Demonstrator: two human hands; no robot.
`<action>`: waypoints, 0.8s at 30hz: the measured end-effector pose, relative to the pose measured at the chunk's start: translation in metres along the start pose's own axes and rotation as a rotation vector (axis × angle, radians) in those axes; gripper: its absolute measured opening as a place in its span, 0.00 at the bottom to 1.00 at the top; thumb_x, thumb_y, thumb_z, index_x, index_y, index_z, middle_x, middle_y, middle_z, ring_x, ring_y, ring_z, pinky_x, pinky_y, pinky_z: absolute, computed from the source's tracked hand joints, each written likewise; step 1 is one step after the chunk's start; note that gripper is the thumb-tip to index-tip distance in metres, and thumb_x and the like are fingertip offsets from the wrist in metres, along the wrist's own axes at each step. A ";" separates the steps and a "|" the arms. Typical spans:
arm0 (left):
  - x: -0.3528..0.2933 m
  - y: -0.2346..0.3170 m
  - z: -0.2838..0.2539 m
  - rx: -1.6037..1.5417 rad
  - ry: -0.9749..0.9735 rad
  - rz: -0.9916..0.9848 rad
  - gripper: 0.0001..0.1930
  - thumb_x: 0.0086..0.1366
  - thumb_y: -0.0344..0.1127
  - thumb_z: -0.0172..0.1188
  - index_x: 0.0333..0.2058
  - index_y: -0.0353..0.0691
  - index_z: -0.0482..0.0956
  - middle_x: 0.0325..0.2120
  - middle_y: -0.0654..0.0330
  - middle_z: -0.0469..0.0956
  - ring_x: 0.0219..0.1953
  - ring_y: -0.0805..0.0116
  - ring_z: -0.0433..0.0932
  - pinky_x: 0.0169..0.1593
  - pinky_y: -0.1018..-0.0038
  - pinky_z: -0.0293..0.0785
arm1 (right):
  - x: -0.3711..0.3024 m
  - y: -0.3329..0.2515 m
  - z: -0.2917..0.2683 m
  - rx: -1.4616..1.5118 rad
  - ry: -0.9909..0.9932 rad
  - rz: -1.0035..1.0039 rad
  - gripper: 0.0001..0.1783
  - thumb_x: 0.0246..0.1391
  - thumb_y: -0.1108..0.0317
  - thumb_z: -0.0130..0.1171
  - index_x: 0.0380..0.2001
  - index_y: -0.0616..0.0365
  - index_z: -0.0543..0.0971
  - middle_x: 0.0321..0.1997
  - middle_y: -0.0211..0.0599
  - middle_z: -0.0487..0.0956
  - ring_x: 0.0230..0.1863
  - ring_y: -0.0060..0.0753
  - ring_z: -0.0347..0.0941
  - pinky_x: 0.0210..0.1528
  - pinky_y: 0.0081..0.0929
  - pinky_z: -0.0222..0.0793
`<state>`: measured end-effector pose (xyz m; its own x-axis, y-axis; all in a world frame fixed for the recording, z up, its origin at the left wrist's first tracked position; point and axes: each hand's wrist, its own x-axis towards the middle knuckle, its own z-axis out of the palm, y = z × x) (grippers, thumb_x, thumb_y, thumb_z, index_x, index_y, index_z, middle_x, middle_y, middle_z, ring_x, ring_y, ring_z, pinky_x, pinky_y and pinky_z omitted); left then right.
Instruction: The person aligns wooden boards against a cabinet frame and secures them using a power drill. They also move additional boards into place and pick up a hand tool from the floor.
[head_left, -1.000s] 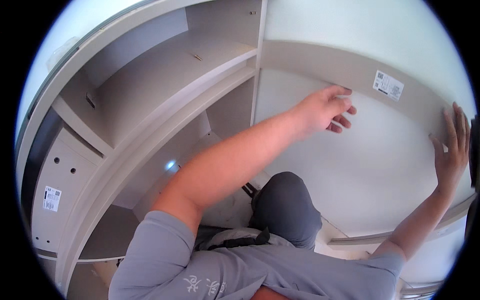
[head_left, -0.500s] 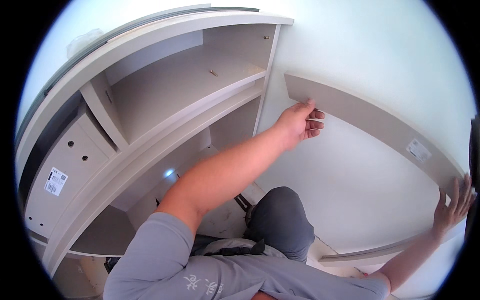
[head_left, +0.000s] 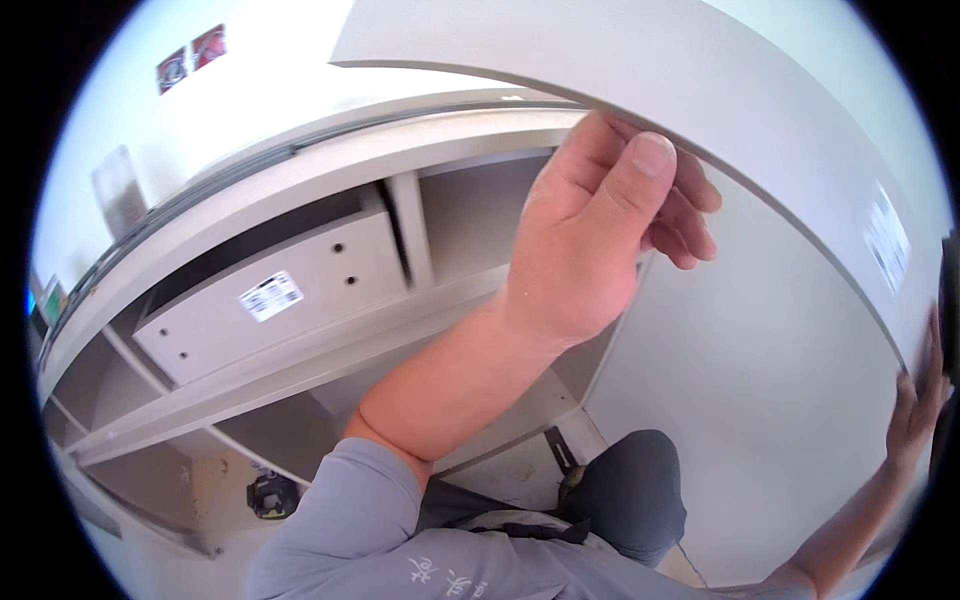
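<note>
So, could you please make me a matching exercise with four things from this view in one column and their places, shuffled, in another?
Things
1. Left hand
2. Right hand
3. Drawer-like panel
4. Black-and-green item

Places
A. In the upper row of the cabinet, bearing a white label
B. Low in the view, just left of the grey sleeve
C. At the lower edge of the long board, toward the upper middle of the view
D. At the board's end on the view's right side

Pairs: 1-C; 2-D; 3-A; 4-B
</note>
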<state>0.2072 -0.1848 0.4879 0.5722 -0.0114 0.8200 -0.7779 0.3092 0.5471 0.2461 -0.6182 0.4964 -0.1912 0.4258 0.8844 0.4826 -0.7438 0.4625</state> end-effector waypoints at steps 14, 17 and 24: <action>-0.085 0.146 -0.048 0.609 0.328 -0.246 0.30 0.79 0.58 0.40 0.49 0.32 0.74 0.35 0.55 0.82 0.27 0.68 0.82 0.31 0.75 0.81 | 0.106 -0.107 0.172 0.480 -0.384 -0.129 0.37 0.65 0.35 0.49 0.69 0.42 0.71 0.73 0.47 0.68 0.74 0.55 0.61 0.74 0.53 0.59; -0.066 0.170 -0.062 0.424 0.440 -0.190 0.28 0.79 0.55 0.42 0.56 0.33 0.73 0.41 0.54 0.82 0.36 0.67 0.83 0.36 0.75 0.80 | 0.169 -0.127 0.212 0.707 -0.349 -0.015 0.33 0.63 0.42 0.56 0.66 0.46 0.75 0.70 0.47 0.71 0.72 0.53 0.63 0.74 0.50 0.58; -0.185 0.140 -0.077 0.367 -0.075 -0.720 0.26 0.72 0.41 0.62 0.63 0.35 0.71 0.48 0.51 0.81 0.49 0.63 0.82 0.54 0.66 0.79 | 0.248 -0.173 0.298 0.932 -0.531 0.172 0.24 0.67 0.54 0.58 0.64 0.44 0.76 0.67 0.40 0.76 0.68 0.48 0.70 0.71 0.47 0.65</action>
<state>0.0119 -0.0664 0.4001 0.9561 -0.1565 0.2479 -0.2687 -0.1300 0.9544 0.3701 -0.2298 0.6170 0.2273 0.6884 0.6888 0.9695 -0.2265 -0.0936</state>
